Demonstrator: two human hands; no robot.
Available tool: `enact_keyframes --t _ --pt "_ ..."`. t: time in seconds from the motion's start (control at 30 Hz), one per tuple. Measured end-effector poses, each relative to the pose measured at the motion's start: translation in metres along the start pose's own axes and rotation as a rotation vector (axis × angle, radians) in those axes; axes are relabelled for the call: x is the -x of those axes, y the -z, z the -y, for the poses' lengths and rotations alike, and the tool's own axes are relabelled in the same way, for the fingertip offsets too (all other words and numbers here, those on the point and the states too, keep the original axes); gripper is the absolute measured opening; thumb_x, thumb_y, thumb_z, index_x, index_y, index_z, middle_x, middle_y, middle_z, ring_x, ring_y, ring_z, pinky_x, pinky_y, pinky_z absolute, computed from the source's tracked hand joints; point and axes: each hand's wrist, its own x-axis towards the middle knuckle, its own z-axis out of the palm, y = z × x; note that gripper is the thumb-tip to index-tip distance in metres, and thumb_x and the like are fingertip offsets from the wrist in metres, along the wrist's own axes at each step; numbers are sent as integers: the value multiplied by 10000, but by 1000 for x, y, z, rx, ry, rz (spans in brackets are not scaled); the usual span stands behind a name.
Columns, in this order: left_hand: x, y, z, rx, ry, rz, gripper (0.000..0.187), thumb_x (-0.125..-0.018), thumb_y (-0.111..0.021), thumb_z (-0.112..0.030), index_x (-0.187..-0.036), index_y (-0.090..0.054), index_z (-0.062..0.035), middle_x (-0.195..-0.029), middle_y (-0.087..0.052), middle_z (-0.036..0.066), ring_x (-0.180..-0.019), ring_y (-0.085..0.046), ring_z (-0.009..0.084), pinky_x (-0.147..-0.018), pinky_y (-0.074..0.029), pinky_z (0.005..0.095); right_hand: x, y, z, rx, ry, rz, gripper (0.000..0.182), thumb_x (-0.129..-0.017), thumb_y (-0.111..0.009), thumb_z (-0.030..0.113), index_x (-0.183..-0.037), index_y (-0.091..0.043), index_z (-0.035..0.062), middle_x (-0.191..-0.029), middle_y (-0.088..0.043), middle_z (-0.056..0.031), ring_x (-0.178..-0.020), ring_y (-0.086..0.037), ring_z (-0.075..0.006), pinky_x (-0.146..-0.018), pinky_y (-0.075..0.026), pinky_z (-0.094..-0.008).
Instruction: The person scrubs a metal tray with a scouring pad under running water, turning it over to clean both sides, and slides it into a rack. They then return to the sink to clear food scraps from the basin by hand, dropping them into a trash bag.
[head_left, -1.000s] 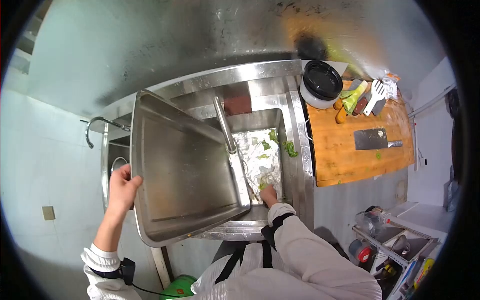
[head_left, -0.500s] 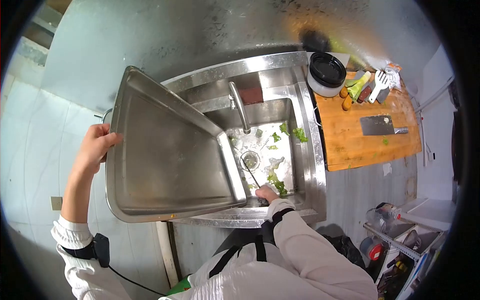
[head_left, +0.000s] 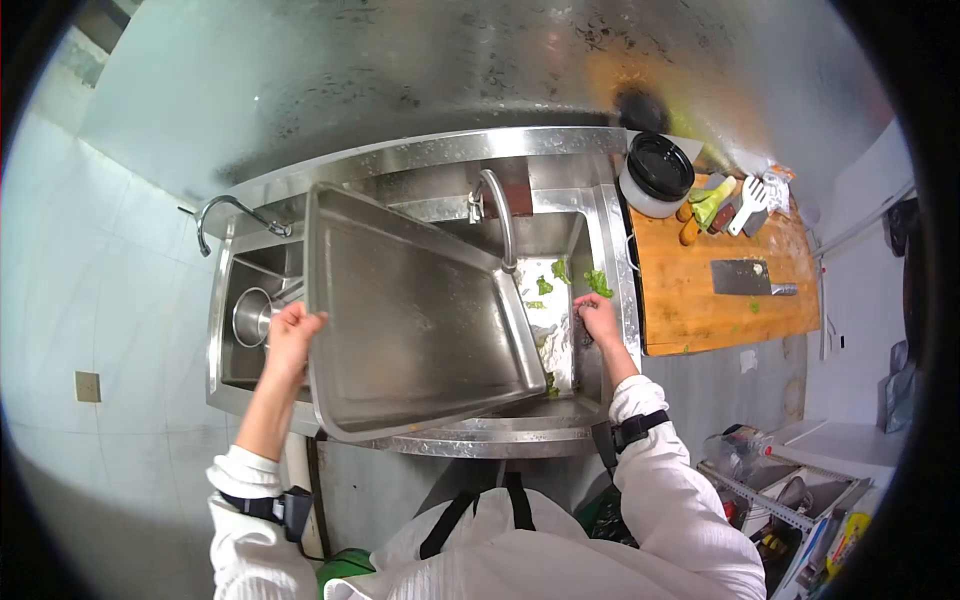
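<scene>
A large, shallow metal tray (head_left: 420,310) leans at a tilt across the steel sink, its near right end dipping into the right basin. My left hand (head_left: 293,335) is closed around its left rim. Inside the right basin (head_left: 590,375), my right hand (head_left: 598,320) is closed on a small dark wiry clump (head_left: 585,335), partly hidden by the fingers. Green leaf scraps (head_left: 597,283) cling to the basin near that hand, and more lie on its wet floor. A curved faucet (head_left: 507,220) rises behind the tray's right end.
A second faucet (head_left: 235,205) and a metal strainer (head_left: 252,318) are at the left basin. On the right, a wooden board (head_left: 690,320) carries a cleaver (head_left: 742,278), a white slotted spatula (head_left: 747,207) and a black-lidded tub (head_left: 655,195). A cluttered shelf (head_left: 770,500) stands lower right.
The tray and my left hand have shifted right relative to the sink, bringing the left basin into view. My right hand has moved from the basin's near side up to its right side.
</scene>
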Motion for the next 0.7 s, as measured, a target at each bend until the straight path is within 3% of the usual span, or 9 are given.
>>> enact_keyframes --t 0.17,0.23,0.27,0.43,0.5,0.57,0.63,0.67,0.7 --pt "-1 -15 50 126 87 -55 120 -745 -578 -12 -663 -520 -78 -609 -514 -51 -519 -437 35 -499 -348 196 -25 0 12 18 80 80 137 -681 -604 86 -810 -648 64 -811 -648 -112 -781 -605 -218 -726 -444 -288" --pt "-6 -3 76 166 60 17 69 -746 -578 -12 -705 -554 -62 -606 -504 -56 -526 -436 28 -505 -351 193 -30 -2 22 -33 -5 129 146 -691 -594 76 -823 -648 45 -794 -646 -123 -748 -608 -217 -706 -449 -291" --pt "-8 1 88 180 73 9 72 -743 -581 -8 -705 -553 -63 -597 -486 -65 -526 -419 20 -503 -341 189 -26 -2 28 -19 -62 83 178 -686 -615 137 -816 -647 19 -803 -646 -148 -742 -615 -233 -699 -460 -302" --pt "-1 -7 81 145 163 -135 176 -710 -571 40 -630 -478 -85 -579 -437 -79 -510 -365 18 -486 -296 188 -17 -40 1 423 -84 215 426 -627 -665 335 -848 -634 -27 -867 -636 -210 -869 -617 -301 -768 -467 -346" --pt "-5 -2 81 130 85 -74 161 -673 -538 70 -626 -484 -74 -580 -440 -75 -510 -366 17 -485 -288 182 -13 -58 0 533 -129 389 528 -606 -675 337 -927 -594 -74 -926 -614 -241 -906 -599 -333 -789 -462 -353" --pt "0 -5 65 106 85 -79 157 -638 -518 82 -618 -476 -68 -580 -428 -74 -515 -361 15 -487 -276 178 -5 -72 -3 526 -163 306 553 -586 -709 310 -985 -581 -51 -982 -607 -215 -926 -592 -315 -799 -466 -349" --pt "7 -14 40 80 123 -115 180 -624 -525 90 -605 -448 -71 -569 -383 -83 -510 -336 17 -477 -258 183 -10 -83 -53 580 -212 362 615 -606 -665 278 -1081 -499 -76 -1018 -581 -247 -976 -567 -340 -820 -454 -360" --pt "8 -10 32 28 91 -113 186 -613 -528 98 -600 -444 -68 -566 -382 -82 -508 -339 19 -476 -258 183 0 -90 -66 677 -241 317 690 -553 -706 227 -1134 -466 -56 -1046 -571 -246 -966 -567 -346 -809 -463 -367" --pt "15 -13 15 37 75 -136 202 -607 -521 105 -587 -432 -75 -565 -398 -76 -505 -346 18 -472 -261 181 8 -92 -93 512 -273 440 743 -530 -694 194 -1171 -418 -61 -1044 -568 -253 -945 -570 -353 -793 -469 -365"
